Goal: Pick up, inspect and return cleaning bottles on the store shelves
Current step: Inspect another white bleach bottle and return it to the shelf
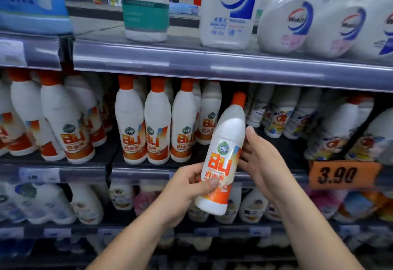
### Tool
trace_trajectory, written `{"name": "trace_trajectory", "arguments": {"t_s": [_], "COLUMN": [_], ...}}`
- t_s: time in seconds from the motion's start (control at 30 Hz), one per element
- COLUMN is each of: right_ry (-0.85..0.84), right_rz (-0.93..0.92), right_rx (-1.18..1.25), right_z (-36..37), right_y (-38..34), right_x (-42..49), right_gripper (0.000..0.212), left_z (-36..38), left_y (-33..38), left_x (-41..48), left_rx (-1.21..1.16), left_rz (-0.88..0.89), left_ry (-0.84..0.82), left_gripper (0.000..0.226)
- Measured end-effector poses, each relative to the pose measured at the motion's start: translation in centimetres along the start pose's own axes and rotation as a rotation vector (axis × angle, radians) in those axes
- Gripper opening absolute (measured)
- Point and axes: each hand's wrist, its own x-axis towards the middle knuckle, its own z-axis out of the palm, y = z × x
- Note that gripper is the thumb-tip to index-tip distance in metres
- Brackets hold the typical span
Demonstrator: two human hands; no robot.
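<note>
A white disinfectant bottle (224, 152) with an orange cap and an orange "84" label hangs tilted in front of the middle shelf (148, 173). My left hand (189, 186) grips its lower part, thumb across the label. My right hand (258, 159) touches the bottle's right side with fingers behind it; the fingertips are hidden. Behind the bottle there is a gap in the row of matching bottles (158, 120) on that shelf.
The upper shelf (212, 61) carries large white Walch bottles (230, 8) and a teal-labelled bottle (145, 3). More white bottles fill the middle shelf's right side (276, 112). An orange 3.90 price tag (342, 174) hangs at right. Lower shelves hold refill pouches (85, 201).
</note>
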Motion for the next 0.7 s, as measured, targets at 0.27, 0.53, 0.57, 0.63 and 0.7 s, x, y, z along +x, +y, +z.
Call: {"name": "trace_trajectory", "arguments": {"t_s": [0.27, 0.53, 0.57, 0.63, 0.7], "right_ry": [-0.15, -0.538, -0.548, -0.552, -0.554], "right_rz": [-0.138, -0.338, -0.362, -0.396, -0.415], "right_rx": [-0.096, -0.215, -0.24, -0.251, -0.244], "right_z": [-0.1, 1.2, 1.2, 1.3, 1.4], "right_y": [-0.7, -1.5, -1.7, -2.1, -2.4], "right_x": [-1.3, -4.0, -4.2, -4.5, -4.8], "right_gripper": [0.045, 0.056, 0.057, 0.06, 0.062], "left_z": [0.7, -0.8, -1.0, -1.3, -1.3], "left_y": [-1.2, -0.5, -0.4, -0.3, -0.2], "left_x": [-1.5, -2.1, -2.0, -2.0, -1.9], "left_rx": [0.141, 0.374, 0.388, 0.401, 0.406], "left_rz": [0.03, 0.219, 0.224, 0.224, 0.226], "left_ry": [-0.062, 0.109, 0.126, 0.15, 0.154], "left_gripper": [0.059, 0.058, 0.059, 0.058, 0.057]}}
